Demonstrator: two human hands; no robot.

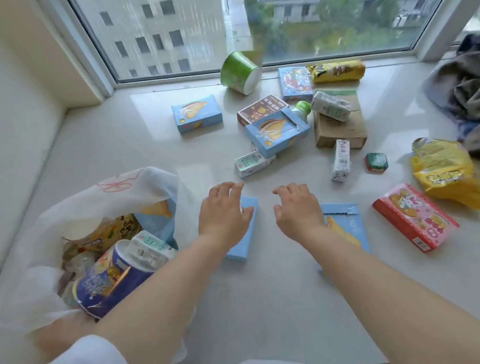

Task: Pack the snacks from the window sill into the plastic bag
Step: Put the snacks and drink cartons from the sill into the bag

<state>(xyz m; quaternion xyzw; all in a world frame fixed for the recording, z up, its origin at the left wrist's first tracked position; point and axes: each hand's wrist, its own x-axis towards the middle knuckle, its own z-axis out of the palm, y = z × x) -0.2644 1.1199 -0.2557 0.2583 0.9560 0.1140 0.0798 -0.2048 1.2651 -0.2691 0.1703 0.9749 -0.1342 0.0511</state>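
While the plastic bag at nine o'clock already holds a blue-and-gold cup, a small milk carton, a light-blue box and some wrapped items, I judge the packing well under halfway, since most snacks lie loose on the window sill. Both hands hover near the centre with fingers spread and loosely bent, gripping nothing: the left hand over a narrow blue box, the right hand over a flat blue packet; whether either touches its item I cannot tell. Left to pack, by my count: a red-and-pink box and a yellow chip bag at three o'clock, two small cartons and a green cube just past the hands, and toward twelve o'clock more blue boxes, a brown box, a cardboard box, a yellow packet and a tipped green cup. Pale glossy stone forms the sill, with crumpled grey cloth at two o'clock. Beyond the window, apartment blocks and trees stand far below.
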